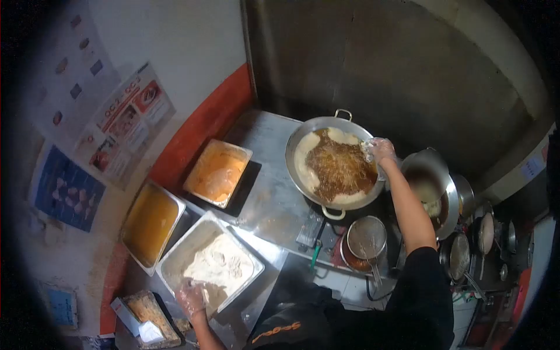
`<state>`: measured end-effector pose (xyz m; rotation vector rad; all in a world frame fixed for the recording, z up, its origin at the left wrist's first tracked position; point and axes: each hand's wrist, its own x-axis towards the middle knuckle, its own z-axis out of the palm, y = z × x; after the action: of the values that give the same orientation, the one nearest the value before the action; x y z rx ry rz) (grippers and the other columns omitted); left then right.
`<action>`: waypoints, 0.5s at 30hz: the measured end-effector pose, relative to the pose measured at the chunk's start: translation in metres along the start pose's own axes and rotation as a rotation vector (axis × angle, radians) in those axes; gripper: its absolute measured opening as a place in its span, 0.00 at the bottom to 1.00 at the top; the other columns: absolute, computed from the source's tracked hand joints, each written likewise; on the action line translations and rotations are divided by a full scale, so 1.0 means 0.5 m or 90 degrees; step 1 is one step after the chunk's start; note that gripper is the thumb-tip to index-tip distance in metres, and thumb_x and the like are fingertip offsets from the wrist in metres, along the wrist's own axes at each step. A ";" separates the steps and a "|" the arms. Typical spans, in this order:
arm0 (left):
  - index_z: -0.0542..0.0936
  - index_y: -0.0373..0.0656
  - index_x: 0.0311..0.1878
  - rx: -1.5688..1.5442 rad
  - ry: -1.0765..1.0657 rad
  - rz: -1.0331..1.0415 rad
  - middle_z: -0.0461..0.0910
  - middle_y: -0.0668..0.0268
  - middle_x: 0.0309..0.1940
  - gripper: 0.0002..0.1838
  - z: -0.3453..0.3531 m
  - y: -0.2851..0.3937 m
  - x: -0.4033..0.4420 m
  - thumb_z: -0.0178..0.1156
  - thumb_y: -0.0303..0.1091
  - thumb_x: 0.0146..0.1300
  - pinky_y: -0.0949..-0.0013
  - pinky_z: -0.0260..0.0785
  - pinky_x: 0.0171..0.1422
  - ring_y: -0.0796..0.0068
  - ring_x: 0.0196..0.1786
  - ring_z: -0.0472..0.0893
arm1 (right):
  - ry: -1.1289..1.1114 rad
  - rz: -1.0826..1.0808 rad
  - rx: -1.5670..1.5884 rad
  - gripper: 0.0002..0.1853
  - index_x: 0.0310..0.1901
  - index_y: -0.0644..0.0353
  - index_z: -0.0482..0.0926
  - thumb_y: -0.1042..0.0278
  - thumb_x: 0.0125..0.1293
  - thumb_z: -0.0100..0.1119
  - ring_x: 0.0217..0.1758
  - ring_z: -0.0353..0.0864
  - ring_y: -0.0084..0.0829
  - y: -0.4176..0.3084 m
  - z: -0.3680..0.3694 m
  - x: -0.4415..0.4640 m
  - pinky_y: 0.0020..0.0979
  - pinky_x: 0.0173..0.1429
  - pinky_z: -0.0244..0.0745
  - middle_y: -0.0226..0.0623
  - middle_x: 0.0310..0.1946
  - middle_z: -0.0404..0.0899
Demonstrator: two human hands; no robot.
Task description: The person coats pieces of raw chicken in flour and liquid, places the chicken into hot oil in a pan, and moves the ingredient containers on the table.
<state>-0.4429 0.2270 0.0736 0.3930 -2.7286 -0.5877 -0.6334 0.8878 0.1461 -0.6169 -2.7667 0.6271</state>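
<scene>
Metal of the wide wok (pixel 319 123) rims a pool of brown, foaming oil (pixel 344 166), and the person's right hand (pixel 383 150) is over its right edge. The right fingers look bunched around a pale clump (pixel 368 153), too blurred to identify, at the foam's margin. Good handling here calls for a low, gentle release near the wall, with the fingertips clear of the oil, since a drop from higher could splash. The left hand (pixel 191 298) is at the near side of the flour pan (pixel 175 265), its floury fingers partly curled; whether they pinch anything cannot be told. White flour (pixel 217 262) lies just beyond them

Near the right fingers, the second wok (pixel 446 201) leaves little sideways room; the near handle (pixel 333 214) and strainer (pixel 367 238) jut toward the body. Beyond the left fingers, bare desk (pixel 267 160) offers more open space
</scene>
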 end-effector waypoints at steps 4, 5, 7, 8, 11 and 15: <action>0.78 0.40 0.35 -0.013 -0.071 -0.152 0.77 0.52 0.24 0.15 0.000 0.019 0.010 0.61 0.33 0.41 0.59 0.68 0.37 0.54 0.31 0.77 | -0.022 -0.079 -0.078 0.15 0.40 0.56 0.82 0.65 0.47 0.63 0.39 0.81 0.40 0.042 0.088 0.145 0.36 0.46 0.74 0.45 0.36 0.81; 0.78 0.40 0.35 -0.012 -0.065 -0.152 0.77 0.52 0.24 0.15 -0.003 0.029 0.013 0.61 0.33 0.41 0.59 0.68 0.37 0.54 0.31 0.77 | -0.020 -0.083 -0.073 0.15 0.40 0.56 0.82 0.65 0.47 0.63 0.39 0.81 0.40 0.047 0.107 0.176 0.36 0.46 0.74 0.45 0.36 0.81; 0.78 0.39 0.35 -0.025 -0.032 -0.112 0.76 0.52 0.22 0.17 -0.021 0.047 0.016 0.61 0.36 0.40 0.61 0.68 0.35 0.56 0.30 0.78 | -0.084 -0.060 -0.027 0.17 0.42 0.55 0.81 0.65 0.48 0.63 0.41 0.80 0.41 0.061 0.162 0.237 0.36 0.48 0.74 0.45 0.40 0.80; 0.78 0.39 0.35 -0.023 -0.028 -0.111 0.76 0.52 0.22 0.17 -0.034 0.057 0.019 0.61 0.36 0.40 0.61 0.68 0.35 0.56 0.30 0.78 | -0.108 -0.017 -0.071 0.19 0.45 0.54 0.80 0.66 0.48 0.63 0.45 0.79 0.40 0.043 0.166 0.252 0.35 0.51 0.74 0.45 0.45 0.78; 0.78 0.38 0.36 0.071 -0.068 -0.079 0.76 0.54 0.24 0.15 -0.044 0.052 0.021 0.61 0.31 0.42 0.64 0.69 0.36 0.61 0.32 0.79 | -0.094 -0.081 -0.116 0.20 0.47 0.54 0.79 0.66 0.49 0.62 0.48 0.79 0.40 0.107 0.264 0.342 0.35 0.53 0.73 0.45 0.47 0.77; 0.67 0.38 0.50 -0.259 -0.064 -0.202 0.63 0.53 0.45 0.24 -0.013 -0.164 -0.011 0.60 0.28 0.48 0.71 0.68 0.30 0.71 0.29 0.74 | -0.148 -0.048 -0.140 0.15 0.41 0.56 0.81 0.64 0.51 0.59 0.44 0.80 0.42 0.140 0.269 0.367 0.37 0.50 0.74 0.47 0.41 0.79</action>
<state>-0.4195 0.1548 0.0419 0.7094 -2.5597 -1.2470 -0.8134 0.9797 0.0207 -0.5076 -3.0883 0.4030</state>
